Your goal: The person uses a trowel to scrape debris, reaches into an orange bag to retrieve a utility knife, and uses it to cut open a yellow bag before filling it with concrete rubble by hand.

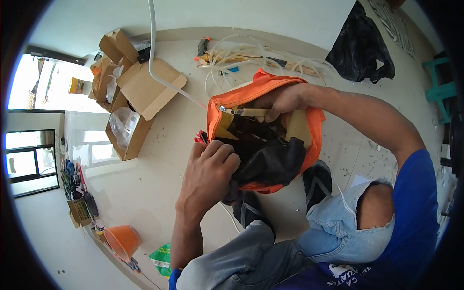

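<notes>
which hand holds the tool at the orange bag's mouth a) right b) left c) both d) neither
a: the right hand holds the tool at the top of the bag, while the left hand clutches the bag's near edge.

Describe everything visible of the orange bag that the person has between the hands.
The orange bag looks like soft fabric with a black lining and tan inner panels. It stands open on the pale floor, mouth toward the camera. The left hand grips its near black edge; the right hand, at its far rim, holds a tan-handled tool across the opening.
</notes>
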{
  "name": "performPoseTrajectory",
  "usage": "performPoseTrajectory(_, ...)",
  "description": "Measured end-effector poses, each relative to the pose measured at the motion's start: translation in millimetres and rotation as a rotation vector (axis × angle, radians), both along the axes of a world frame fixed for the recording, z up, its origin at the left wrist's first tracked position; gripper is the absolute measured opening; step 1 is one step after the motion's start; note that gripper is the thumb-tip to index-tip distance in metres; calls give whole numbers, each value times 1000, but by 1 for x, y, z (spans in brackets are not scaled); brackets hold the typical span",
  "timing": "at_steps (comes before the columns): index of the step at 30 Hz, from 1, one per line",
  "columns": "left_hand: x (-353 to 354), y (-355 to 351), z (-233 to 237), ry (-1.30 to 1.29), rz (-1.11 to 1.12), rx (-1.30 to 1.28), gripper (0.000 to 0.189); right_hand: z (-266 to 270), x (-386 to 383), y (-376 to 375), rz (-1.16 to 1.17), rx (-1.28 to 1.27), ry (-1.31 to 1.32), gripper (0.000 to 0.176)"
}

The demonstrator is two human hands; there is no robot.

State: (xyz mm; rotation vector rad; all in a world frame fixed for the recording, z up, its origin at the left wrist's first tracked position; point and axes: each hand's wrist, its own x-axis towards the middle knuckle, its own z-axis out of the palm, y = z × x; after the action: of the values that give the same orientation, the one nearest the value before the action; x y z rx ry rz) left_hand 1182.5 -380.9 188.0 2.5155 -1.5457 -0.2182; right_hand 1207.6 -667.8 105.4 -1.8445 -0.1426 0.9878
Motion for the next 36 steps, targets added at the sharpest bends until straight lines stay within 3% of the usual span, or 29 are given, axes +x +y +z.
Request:
performPoseTrajectory(4,0,-3,2,2,-5,21,29,5,2,19,-200,-58,-104,23)
performPoseTrajectory(6,1,-3,2,-10,-21,14,20,18,-3,24,-275,-42,-82,20)
performPoseTrajectory(9,2,-1,2,-17,-28,6,16,-4,-9,24,-72,-117,-553,37)
performPoseTrajectory(12,2,1,-2,2,0,0,24,16,-16,26,-24,-262,-218,43)
performPoseTrajectory(15,3,0,-1,-2,-13,-5,20,-5,-21,27,15,-308,-332,43)
performPoseTrajectory(21,3,-2,1,-7,-25,8,17,0,-19,28,-116,-100,-255,39)
performPoseTrajectory(24,2,0,1,-2,-15,-1,17,6,-20,25,-192,41,111,38)
performPoseTrajectory(27,3,0,0,-2,-14,-8,18,-5,-27,24,-359,256,150,34)
performPoseTrajectory(36,3,0,-1,-2,-18,-10,20,-21,-27,21,-322,196,130,24)
